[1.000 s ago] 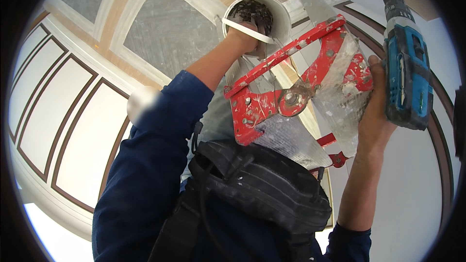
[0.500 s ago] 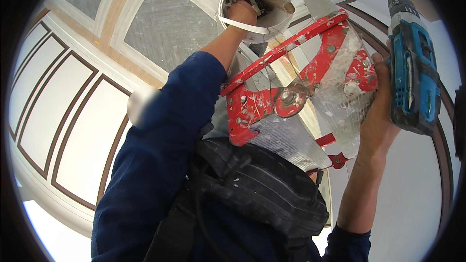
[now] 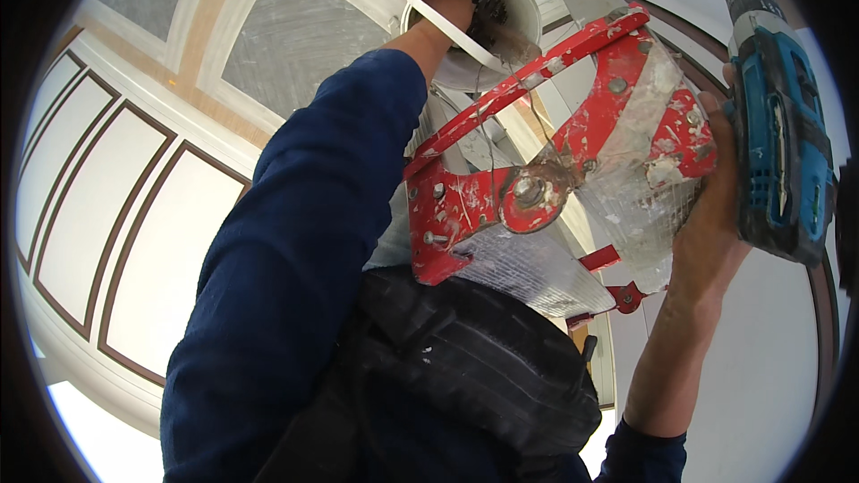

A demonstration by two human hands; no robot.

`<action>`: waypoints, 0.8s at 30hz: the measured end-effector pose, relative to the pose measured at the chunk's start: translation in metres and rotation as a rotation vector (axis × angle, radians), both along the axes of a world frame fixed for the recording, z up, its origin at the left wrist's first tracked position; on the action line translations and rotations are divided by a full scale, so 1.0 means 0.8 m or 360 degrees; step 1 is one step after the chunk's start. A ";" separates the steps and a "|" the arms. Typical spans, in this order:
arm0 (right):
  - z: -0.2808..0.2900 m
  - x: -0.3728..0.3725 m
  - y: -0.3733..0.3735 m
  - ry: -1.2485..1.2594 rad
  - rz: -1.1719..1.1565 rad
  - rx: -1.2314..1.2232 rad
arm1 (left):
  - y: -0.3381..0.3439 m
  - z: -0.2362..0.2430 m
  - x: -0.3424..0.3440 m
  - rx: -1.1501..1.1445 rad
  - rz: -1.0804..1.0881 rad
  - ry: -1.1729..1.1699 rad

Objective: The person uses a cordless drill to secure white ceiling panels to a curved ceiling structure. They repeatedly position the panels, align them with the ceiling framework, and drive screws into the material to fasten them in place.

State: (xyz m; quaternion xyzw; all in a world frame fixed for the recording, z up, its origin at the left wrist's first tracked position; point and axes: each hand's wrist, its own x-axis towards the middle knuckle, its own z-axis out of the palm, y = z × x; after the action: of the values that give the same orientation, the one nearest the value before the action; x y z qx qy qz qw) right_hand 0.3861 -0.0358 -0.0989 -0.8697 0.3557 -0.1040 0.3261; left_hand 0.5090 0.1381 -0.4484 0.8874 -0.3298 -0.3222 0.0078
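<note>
My left hand (image 3: 450,7) reaches into a white bucket (image 3: 520,4) with a white handle strap (image 3: 452,32) and dark small contents; its fingers are hidden inside. The bucket sits beside the top of a paint-spattered stepladder, whose red hinge frame (image 3: 568,49) and metal hinge (image 3: 530,197) fill the middle of the view. My right hand (image 3: 716,161) is wrapped round a blue and black drill (image 3: 778,143), held upright at the ladder's right side with its chuck toward the top.
A black bag (image 3: 474,358) is worn at my waist. Beyond the ladder is a patterned floor or surface with grey panels (image 3: 273,45). White panels with dark trim (image 3: 152,241) curve along the left, and pale boards (image 3: 761,349) lie to the right.
My left arm has moved upward and my hand has sunk deeper into the bucket. My right hand and the drill have shifted slightly right and down.
</note>
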 end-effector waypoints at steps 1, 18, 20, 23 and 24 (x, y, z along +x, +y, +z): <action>0.000 0.000 -0.001 -0.0006 0.0013 0.0008 | 0.003 0.003 -0.001 0.0005 -0.0061 0.0003; -0.002 0.003 0.001 0.0020 -0.0110 0.0061 | -0.020 -0.007 0.029 0.0177 0.0148 -0.0028; -0.002 0.000 0.003 0.0002 -0.0115 0.0085 | -0.014 -0.003 0.028 0.0145 0.0220 -0.0054; 0.002 0.001 0.005 0.0094 -0.0187 0.0222 | 0.004 -0.008 0.027 0.0059 0.0116 -0.0073; 0.003 0.004 0.004 0.0139 -0.0229 0.0260 | 0.007 -0.010 0.025 0.0106 0.0057 -0.0028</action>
State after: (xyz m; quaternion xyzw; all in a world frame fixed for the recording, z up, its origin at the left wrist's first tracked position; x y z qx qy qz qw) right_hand 0.3894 -0.0324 -0.0967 -0.8161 0.4383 -0.0598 0.3719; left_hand 0.5286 0.1435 -0.4567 0.8956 -0.3031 -0.3251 -0.0187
